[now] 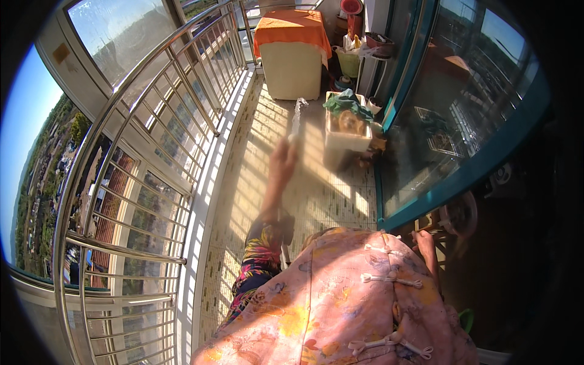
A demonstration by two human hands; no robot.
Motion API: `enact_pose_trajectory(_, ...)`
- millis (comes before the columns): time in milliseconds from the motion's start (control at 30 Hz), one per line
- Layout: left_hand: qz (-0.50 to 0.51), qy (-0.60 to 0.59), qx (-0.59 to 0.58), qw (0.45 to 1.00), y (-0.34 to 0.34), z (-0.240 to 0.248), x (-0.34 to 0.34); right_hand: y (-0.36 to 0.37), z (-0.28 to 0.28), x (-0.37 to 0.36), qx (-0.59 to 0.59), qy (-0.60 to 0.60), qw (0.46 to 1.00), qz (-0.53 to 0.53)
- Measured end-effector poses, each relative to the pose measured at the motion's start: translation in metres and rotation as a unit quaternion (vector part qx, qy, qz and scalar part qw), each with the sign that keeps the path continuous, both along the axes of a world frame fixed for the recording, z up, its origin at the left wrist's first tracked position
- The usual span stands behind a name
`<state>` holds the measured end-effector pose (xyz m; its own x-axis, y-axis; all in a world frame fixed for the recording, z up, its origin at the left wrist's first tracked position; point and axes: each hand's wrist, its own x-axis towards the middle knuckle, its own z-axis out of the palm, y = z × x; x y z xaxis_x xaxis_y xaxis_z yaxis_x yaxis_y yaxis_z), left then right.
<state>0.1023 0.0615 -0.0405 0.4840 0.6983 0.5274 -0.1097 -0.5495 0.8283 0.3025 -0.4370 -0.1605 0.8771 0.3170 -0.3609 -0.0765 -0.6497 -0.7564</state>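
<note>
Just past the left hand (283, 159): a thin, see-through, crinkly strip (298, 114), maybe plastic. It is up in front of the body, over the tile floor (243, 176).
Which way the strip runs: its long side points away from the body, almost in line with the arm, toward the pale box (291, 70).
Left hand's fingers: they look pressed together, pinching the near end of the strip. They are blurry, so I cannot tell which fingers touch it.
Nearer hand: the left one. The right hand (426, 244) is well apart, low down by the glass door (456, 115).
Right hand's fingers: they look bent, but I cannot tell if they hold anything.
White tub (348, 141): near the strip, on its right. A green cloth (348, 102) and a brown, round thing (351, 123) are in it.
Box at the far end: it has an orange cloth (292, 25) over its top.
In the way: the tub could get bumped by a swing to the right. The shiny metal rail (85, 164) shuts off the left side.
</note>
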Motion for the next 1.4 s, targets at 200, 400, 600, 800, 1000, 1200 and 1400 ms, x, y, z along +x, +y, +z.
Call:
enact_pose_trajectory(200,0.01,0.051,-0.041,0.998,0.01,-0.008,-0.005,-0.002,0.003,-0.002,-0.007,0.008,1.0,0.001)
enact_pose_trajectory(400,0.065,0.069,0.007,0.995,0.025,-0.006,-0.018,0.0,0.002,-0.002,0.01,0.01,1.0,0.005)
enact_pose_trajectory(600,0.117,0.058,0.111,0.985,0.043,-0.009,-0.041,0.0,0.002,-0.004,0.014,0.009,1.0,0.007)
enact_pose_trajectory(800,0.143,0.107,0.076,0.981,0.053,-0.006,-0.071,0.003,0.005,-0.004,0.007,0.011,1.0,0.012)
enact_pose_trajectory(1000,0.154,0.102,0.047,0.982,0.049,-0.007,-0.075,0.01,0.01,-0.003,-0.011,0.01,1.0,0.024)
enact_pose_trajectory(1200,0.101,0.074,0.037,0.991,0.045,-0.012,-0.053,0.014,0.012,-0.01,-0.007,0.019,1.0,0.019)
enact_pose_trajectory(1400,0.012,0.047,-0.021,0.999,0.02,-0.014,-0.02,0.015,0.006,-0.019,-0.013,0.029,0.999,0.004)
